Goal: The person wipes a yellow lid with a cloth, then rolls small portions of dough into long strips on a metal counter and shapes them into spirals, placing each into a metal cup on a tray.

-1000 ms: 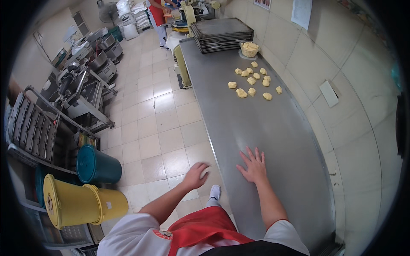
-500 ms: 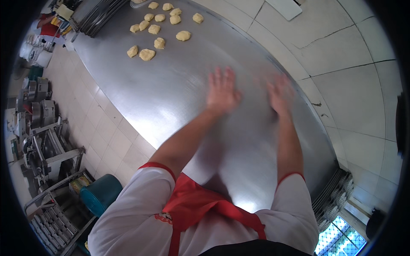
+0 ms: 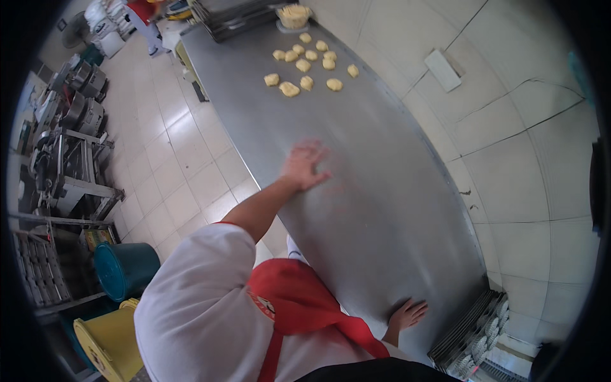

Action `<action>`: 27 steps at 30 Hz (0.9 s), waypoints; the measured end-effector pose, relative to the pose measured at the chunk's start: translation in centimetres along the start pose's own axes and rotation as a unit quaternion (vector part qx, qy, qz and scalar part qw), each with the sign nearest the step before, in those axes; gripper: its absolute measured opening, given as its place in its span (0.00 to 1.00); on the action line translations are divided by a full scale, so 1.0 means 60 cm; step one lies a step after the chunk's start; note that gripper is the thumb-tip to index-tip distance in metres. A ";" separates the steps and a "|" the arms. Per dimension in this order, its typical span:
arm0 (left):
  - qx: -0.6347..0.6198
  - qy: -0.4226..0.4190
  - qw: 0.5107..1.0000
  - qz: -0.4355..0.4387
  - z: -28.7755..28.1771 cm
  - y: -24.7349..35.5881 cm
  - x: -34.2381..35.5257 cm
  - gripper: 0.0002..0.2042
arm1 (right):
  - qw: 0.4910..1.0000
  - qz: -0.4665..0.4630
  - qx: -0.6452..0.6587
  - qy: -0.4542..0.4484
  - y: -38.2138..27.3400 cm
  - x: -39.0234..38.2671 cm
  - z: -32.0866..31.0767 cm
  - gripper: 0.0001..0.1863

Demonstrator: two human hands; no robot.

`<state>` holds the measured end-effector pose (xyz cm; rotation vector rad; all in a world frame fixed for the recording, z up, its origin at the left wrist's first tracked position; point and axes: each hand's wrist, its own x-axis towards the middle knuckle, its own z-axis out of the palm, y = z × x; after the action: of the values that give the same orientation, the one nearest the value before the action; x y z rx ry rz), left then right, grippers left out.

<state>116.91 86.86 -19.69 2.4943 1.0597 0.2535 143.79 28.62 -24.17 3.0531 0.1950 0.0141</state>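
Two bare hands rest on a long steel surface (image 3: 382, 210), neither holding anything. The left hand (image 3: 305, 167) lies palm down with the fingers spread, its grip released, pressed flat against the metal near the surface's front edge; its outline is smeared, so it is possibly sliding across the sheet, which would suit wiping or spreading something thin over it. The right hand (image 3: 407, 315) sits at the near end of the surface, fingers splayed and open too, placed as if to prop the body while the other arm stretches forward. Beyond the left hand, well apart from it toward the far end, lies a cluster of pale dough pieces (image 3: 309, 63), set in loose rows on the bare metal. Behind them stands a small tub (image 3: 294, 15) heaped with something of the same colour, beside a stack of dark trays (image 3: 232, 16). A tiled wall (image 3: 509, 127) runs along the right. On the floor to the left stand a teal bucket (image 3: 124, 270), a yellow bucket (image 3: 108, 344) and metal racks (image 3: 70, 172)
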 end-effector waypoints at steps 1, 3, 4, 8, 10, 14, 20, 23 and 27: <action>0.026 0.035 0.996 -0.077 -0.004 -0.013 -0.016 0.40 | 0.999 -0.050 0.015 0.005 0.012 -0.018 -0.003 0.40; 0.070 0.108 0.968 -0.214 0.001 -0.026 -0.035 0.41 | 0.986 -0.161 0.039 0.025 0.090 -0.063 -0.018 0.39; 0.071 0.101 0.970 -0.210 0.019 -0.011 -0.032 0.42 | 0.990 -0.128 0.032 0.052 0.137 -0.091 -0.017 0.38; 0.070 0.080 0.970 -0.219 0.046 0.035 -0.173 0.43 | 0.959 -0.028 -0.033 0.281 0.216 -0.101 0.092 0.34; 0.074 0.063 0.978 -0.186 0.073 0.071 -0.235 0.44 | 0.979 0.004 -0.064 0.195 0.212 -0.110 0.064 0.35; 0.068 -0.007 0.990 -0.126 0.112 0.165 -0.325 0.48 | 0.986 -0.003 -0.059 0.156 0.229 -0.120 0.035 0.39; 0.086 -0.087 0.979 -0.163 0.107 0.268 -0.371 0.53 | 0.999 -0.007 0.004 0.039 0.205 -0.148 -0.034 0.43; 0.066 -0.073 0.972 -0.211 0.098 0.309 -0.352 0.53 | 1.000 0.007 0.014 0.001 0.196 -0.163 -0.070 0.45; 0.058 0.001 0.973 -0.225 0.132 0.319 -0.330 0.51 | 1.000 -0.009 0.023 0.003 0.197 -0.163 -0.063 0.44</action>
<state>118.05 58.26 -18.40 2.2653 1.6404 0.0579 135.53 16.00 -19.47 3.0982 0.2258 0.0191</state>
